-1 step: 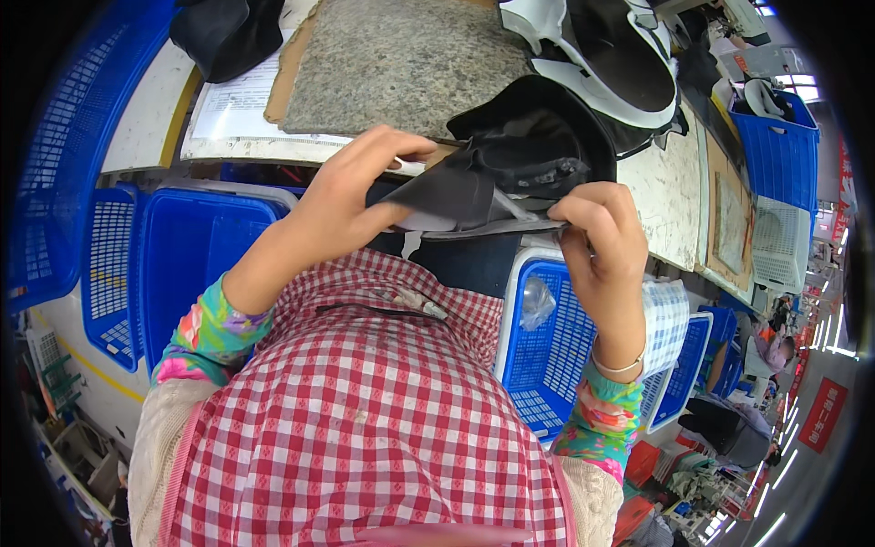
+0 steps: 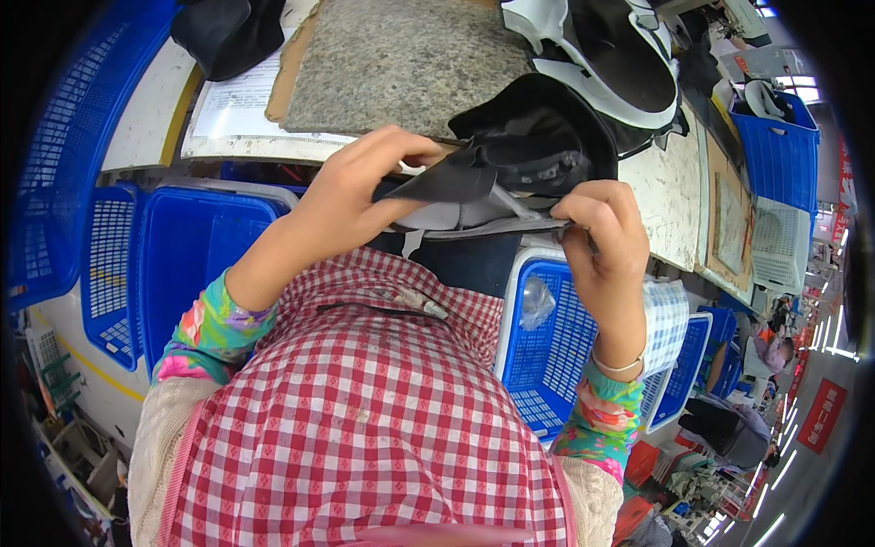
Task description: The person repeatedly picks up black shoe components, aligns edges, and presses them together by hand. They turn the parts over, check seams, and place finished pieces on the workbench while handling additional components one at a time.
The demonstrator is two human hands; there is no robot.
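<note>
Standing at the left was a blue perforated crate, with a deep blue bin on the near side. Next, at the far left: one black curved piece and one printed sheet, both on the pale surface. Rightward on it lay a speckled grey slab. Left hand: thumb and fingers drawn nearly together, gripping the left flap of a black-and-grey lined workpiece. That item, folded and part open, spanned the near edge of the surface between both hands. Below it, nearer, was a blue basket containing a clear plastic bag. Right hand: fingers pinched on the workpiece's right end, at the grey edge. Beyond, at the far right, lay white-and-black pieces; farther right, a blue crate stood near a white basket.
</note>
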